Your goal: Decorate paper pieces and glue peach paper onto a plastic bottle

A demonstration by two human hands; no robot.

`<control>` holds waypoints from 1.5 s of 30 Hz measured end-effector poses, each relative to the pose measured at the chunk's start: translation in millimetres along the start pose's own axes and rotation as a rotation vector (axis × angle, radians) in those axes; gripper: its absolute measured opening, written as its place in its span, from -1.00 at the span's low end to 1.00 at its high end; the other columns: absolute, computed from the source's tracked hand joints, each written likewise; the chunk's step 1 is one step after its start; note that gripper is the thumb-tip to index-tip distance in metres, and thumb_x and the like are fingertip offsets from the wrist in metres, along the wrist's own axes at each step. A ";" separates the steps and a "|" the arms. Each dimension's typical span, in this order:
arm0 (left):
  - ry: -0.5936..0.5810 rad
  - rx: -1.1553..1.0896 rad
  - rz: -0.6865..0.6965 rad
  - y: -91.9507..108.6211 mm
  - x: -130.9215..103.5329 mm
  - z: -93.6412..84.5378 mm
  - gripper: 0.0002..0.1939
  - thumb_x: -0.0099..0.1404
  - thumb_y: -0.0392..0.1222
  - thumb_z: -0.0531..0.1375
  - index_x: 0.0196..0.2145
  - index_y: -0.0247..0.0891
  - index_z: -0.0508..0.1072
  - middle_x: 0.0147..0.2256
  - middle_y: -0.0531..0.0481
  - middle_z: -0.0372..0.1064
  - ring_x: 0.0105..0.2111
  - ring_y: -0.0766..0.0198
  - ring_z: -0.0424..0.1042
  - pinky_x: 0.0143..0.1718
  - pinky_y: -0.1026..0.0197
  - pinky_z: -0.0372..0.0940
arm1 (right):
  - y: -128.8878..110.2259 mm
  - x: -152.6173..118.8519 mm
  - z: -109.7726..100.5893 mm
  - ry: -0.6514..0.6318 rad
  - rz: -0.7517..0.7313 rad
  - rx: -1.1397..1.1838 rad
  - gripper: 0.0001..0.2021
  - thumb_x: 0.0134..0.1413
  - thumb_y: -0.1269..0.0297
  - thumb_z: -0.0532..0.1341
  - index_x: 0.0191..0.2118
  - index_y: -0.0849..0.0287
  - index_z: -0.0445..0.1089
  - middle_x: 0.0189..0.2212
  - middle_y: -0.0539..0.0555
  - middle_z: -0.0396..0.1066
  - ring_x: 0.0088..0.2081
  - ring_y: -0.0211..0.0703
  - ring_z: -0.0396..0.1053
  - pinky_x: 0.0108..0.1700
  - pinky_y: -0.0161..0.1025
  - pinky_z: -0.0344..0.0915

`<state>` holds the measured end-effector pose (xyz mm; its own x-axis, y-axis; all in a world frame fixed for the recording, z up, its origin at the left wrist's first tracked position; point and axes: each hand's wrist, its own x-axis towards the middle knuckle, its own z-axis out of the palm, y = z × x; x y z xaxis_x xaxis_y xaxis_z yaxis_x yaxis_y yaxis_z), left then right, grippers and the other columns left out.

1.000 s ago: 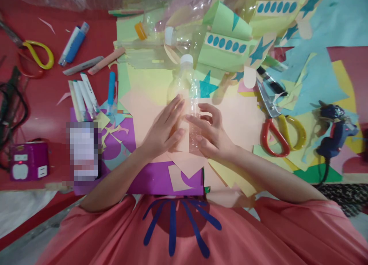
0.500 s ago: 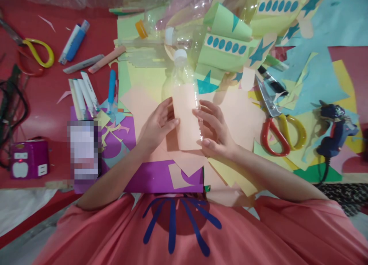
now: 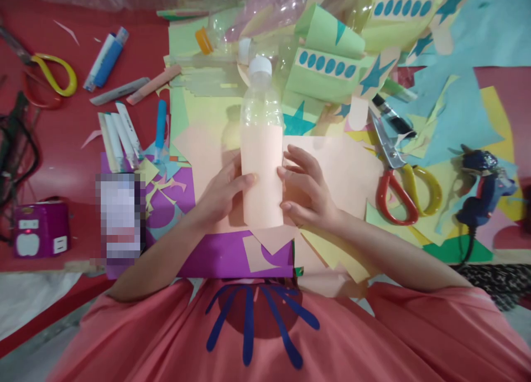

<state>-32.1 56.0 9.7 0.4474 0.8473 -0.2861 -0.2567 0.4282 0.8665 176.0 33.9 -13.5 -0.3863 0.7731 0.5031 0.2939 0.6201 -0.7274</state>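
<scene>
A clear plastic bottle [image 3: 261,172] with a white cap stands nearly upright between my hands, tipped slightly towards me. Peach paper wraps its body, while the shoulder and neck are bare. My left hand [image 3: 222,191] grips the bottle's left side, thumb on the paper front and the other fingers partly hidden behind. At the right side, my right hand [image 3: 309,188] steadies it with curved fingertips and thumb against the edge. Beneath lies a peach paper sheet [image 3: 336,166] over other coloured paper.
Red-and-yellow-handled scissors [image 3: 404,188] and a blue glue gun [image 3: 481,188] lie at right. Several markers [image 3: 120,136], a blurred phone [image 3: 121,216] and a purple box [image 3: 41,227] are at left. Green paper-wrapped bottles [image 3: 327,64] with teal stars lie behind.
The bottle has shifted slightly left and closer to me, and turned so the paper's right edge no longer shows. My left thumb sits further onto the paper.
</scene>
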 end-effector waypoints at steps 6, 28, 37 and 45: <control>0.058 -0.033 -0.061 8.3 -7.7 5.0 -0.34 0.05 0.06 0.41 0.06 -0.23 0.37 0.02 -0.13 0.45 -0.03 0.00 0.45 -0.15 0.14 0.38 | 1.9 1.4 -1.4 -0.089 -0.071 -0.137 -0.43 0.29 -0.06 0.02 0.34 -0.06 -0.03 0.35 0.17 0.07 0.38 0.04 0.05 0.32 0.23 0.16; 0.174 -0.195 -0.212 11.8 -3.6 12.6 -0.42 0.09 0.07 0.20 0.05 -0.19 0.29 -0.21 0.00 0.52 -0.04 -0.03 0.46 -0.14 0.08 0.40 | 1.9 -1.6 -1.6 -0.081 -0.008 -0.295 -0.25 0.15 -0.20 0.13 0.35 0.12 0.09 0.19 0.20 0.36 0.30 0.14 0.19 0.33 0.16 0.15; 0.040 -0.260 -0.425 8.5 -9.2 -0.3 -0.50 0.11 0.17 0.21 -0.09 -0.20 0.41 -0.39 0.01 0.51 -0.41 0.12 0.52 -0.43 0.16 0.38 | 1.1 -3.3 2.7 -0.062 0.083 -0.319 -0.31 0.10 -0.25 0.14 0.21 0.10 0.25 0.15 0.19 0.39 0.30 0.15 0.18 0.30 0.21 0.18; 0.061 -0.277 -0.383 14.0 -10.0 4.8 -0.60 0.11 0.06 0.29 -0.15 -0.17 0.39 -0.39 0.06 0.47 -0.42 0.20 0.48 -0.42 0.20 0.40 | 4.1 -4.8 1.9 -0.083 0.064 -0.277 -0.30 0.08 -0.20 0.20 0.26 0.06 0.18 0.18 0.17 0.35 0.32 0.15 0.13 0.34 0.20 0.11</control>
<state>-36.0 52.0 26.7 0.5052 0.6257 -0.5944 -0.3057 0.7738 0.5548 177.4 32.4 -19.8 -0.4263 0.8053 0.4120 0.5429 0.5921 -0.5956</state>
